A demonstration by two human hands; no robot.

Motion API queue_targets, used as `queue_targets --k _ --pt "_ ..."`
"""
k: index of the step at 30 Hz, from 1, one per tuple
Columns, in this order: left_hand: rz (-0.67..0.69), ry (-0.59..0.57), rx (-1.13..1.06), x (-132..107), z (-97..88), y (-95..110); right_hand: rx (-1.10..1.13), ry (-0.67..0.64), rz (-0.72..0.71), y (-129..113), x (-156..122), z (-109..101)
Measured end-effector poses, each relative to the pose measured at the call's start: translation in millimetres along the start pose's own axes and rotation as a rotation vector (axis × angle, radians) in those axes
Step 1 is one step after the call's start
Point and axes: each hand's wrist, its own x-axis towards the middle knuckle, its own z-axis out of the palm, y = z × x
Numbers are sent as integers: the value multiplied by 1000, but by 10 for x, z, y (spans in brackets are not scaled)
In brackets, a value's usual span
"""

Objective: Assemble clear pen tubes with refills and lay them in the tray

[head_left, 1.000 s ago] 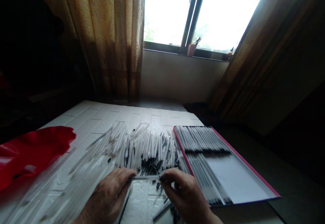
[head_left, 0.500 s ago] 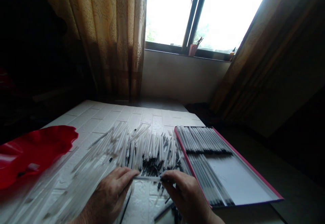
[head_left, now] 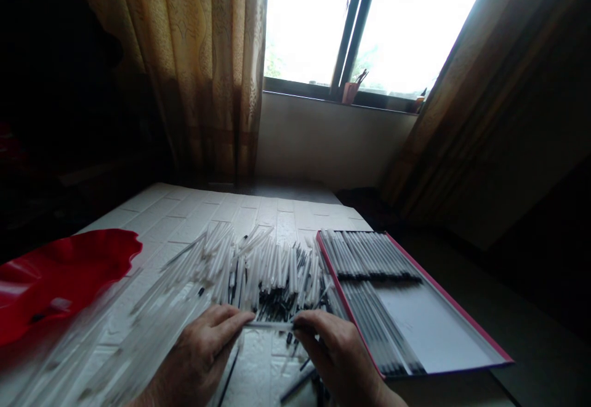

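Between my two hands a pale pen barrel (head_left: pixel 270 325) lies level, just in front of a heap of loose parts. My left hand (head_left: pixel 207 339) pinches its left end between thumb and fingers. At the right end, my right hand (head_left: pixel 335 348) is closed on the same pen, where a dark tip or cap partly shows. Beyond the fingers lie many clear and white pen barrels (head_left: pixel 277 265), mixed with black pen caps and refills (head_left: pixel 277 302). To the right, a red-edged box lid (head_left: pixel 455 327) holds rows of pens (head_left: pixel 369 253) with black ends.
A red plastic basin (head_left: pixel 78 265) stands at the left, beside long clear tubes or wrappers (head_left: pixel 120 345) that look blurred. The table (head_left: pixel 180 207) has a white brick-pattern cover. Behind are a curtain (head_left: pixel 203 74) and a window with a cup of sticks (head_left: pixel 351 92) on its sill.
Both hands keep hold of the pen in nearly the same place. The view has shifted very slightly.
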Motion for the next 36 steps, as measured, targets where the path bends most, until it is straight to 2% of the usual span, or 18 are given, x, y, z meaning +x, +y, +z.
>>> queue_targets --k 8,15,18,22,28,36 --pt "10 -12 -7 -22 22 -19 -56 -82 26 -39 4 -16" --pt "28 -13 -40 -11 -3 33 -189 -115 -19 -67 27 -10" --pt "26 -2 -60 10 -7 45 -146 -150 42 -60 30 -14" --pt "13 22 -52 24 -9 37 -5 -127 110 -63 16 -48" --pt "6 18 -40 -8 15 12 30 -65 52 -71 -1 -47" --pt "-9 1 -75 -5 12 40 -5 -85 77 -30 -19 -21"
